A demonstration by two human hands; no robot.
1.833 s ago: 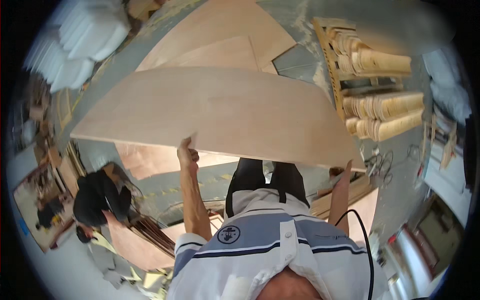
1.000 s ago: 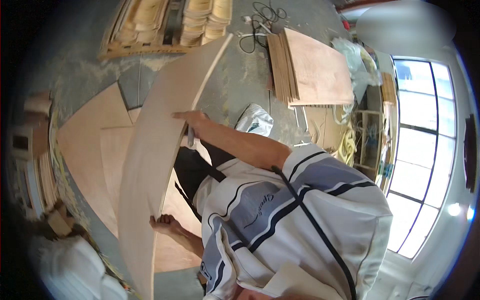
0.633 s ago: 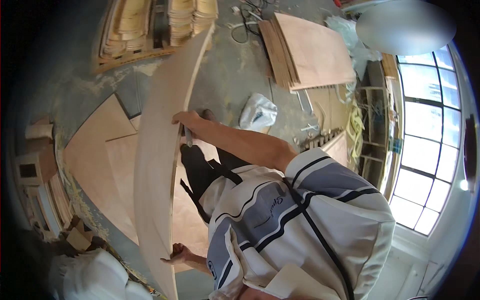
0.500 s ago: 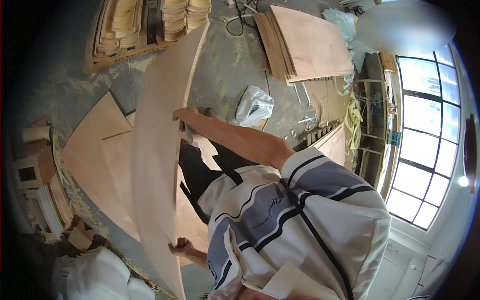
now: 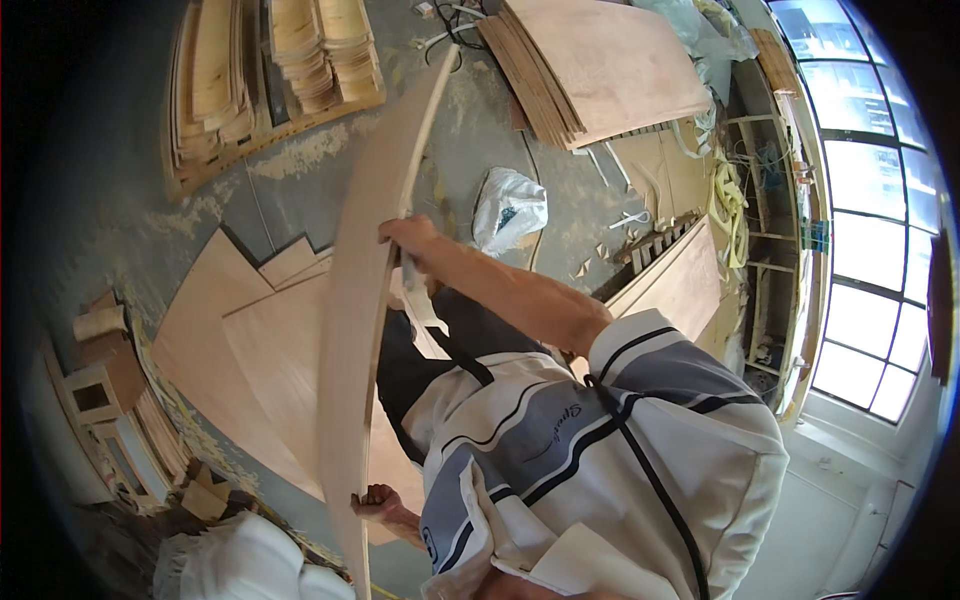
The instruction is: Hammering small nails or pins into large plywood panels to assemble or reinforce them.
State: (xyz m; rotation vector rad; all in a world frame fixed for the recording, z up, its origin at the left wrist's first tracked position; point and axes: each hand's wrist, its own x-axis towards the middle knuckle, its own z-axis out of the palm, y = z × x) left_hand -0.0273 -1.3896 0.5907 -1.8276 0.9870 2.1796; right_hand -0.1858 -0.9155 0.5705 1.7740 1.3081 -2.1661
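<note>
A large, thin plywood sheet (image 5: pixel 355 300) stands nearly edge-on in front of me, its long edge running from the upper middle down to the lower rim. My right hand (image 5: pixel 410 238), the upper one in the picture, is closed round this edge. Lower down, my left hand (image 5: pixel 377 502) grips the same edge with curled fingers. The fingers on the sheet's far face are partly hidden. Behind it, other flat plywood sheets (image 5: pixel 230 330) lie overlapping on the floor.
Curved wooden pieces (image 5: pixel 300 50) are stacked on a pallet at the upper left. More plywood (image 5: pixel 620 70) is piled at the top right. A white plastic bag (image 5: pixel 510 210) sits on the floor. Shelving (image 5: pixel 760 240) stands by the window; white wrapped bundles (image 5: pixel 240 560) lie lower left.
The held plywood sheet has shifted right in the picture and looks narrower, more edge-on. Both hands have moved with it and keep their grip. The view has also turned somewhat.
</note>
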